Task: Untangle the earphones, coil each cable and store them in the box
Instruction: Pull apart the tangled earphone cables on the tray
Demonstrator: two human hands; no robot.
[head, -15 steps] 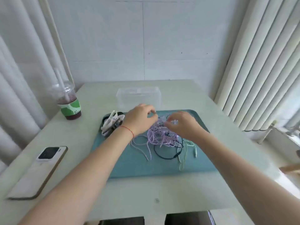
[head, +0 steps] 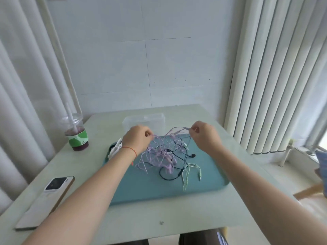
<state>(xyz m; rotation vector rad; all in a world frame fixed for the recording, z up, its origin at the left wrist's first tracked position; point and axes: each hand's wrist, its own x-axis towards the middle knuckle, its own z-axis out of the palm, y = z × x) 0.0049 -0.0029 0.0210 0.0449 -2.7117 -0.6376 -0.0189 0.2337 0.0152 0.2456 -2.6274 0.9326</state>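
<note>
Soft daylight, slight blur, wide-angle distortion

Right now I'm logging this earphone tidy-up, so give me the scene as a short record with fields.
left hand: grip pinching purple cable, raised
right hand: grip pinching the same purple cable's other strand, raised
tangle: purple, black cable and pale green cable mixed on teal mat
box: clear, behind the hands, contents cannot be told
white earphones: at mat's left edge
aside: drink cup, phone
</note>
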